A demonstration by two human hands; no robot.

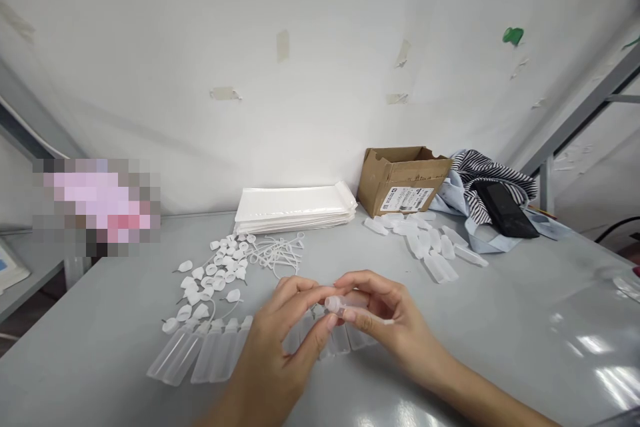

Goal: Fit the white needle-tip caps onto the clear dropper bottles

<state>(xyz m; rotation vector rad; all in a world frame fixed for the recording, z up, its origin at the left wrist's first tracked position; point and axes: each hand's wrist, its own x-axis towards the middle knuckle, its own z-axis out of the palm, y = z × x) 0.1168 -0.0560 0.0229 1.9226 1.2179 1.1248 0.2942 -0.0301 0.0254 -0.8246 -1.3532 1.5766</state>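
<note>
A small translucent plastic bottle [356, 304] lies in my right hand [387, 317], its neck pointing left. Fingers of that hand wrap round its body. My left hand [287, 330] closes in from the other side, its thumb and fingertips at the bottle's neck. Whether a cap sits there is hard to make out. Beneath and behind my hands, similar flat bottles [220, 353] lie in a row on the grey table, partly hidden. White caps [215, 277] are scattered beyond my left hand, some with thin stems. Thin white loop straps [277, 252] lie tangled beside them.
A stack of white padded envelopes [295, 207] lies against the wall. An open cardboard box [405, 180] stands right of it, with loose bottles [433, 247] in front. Striped cloth [493, 170] and a black phone-like object [505, 209] are at the right. A pixelated patch covers the far left.
</note>
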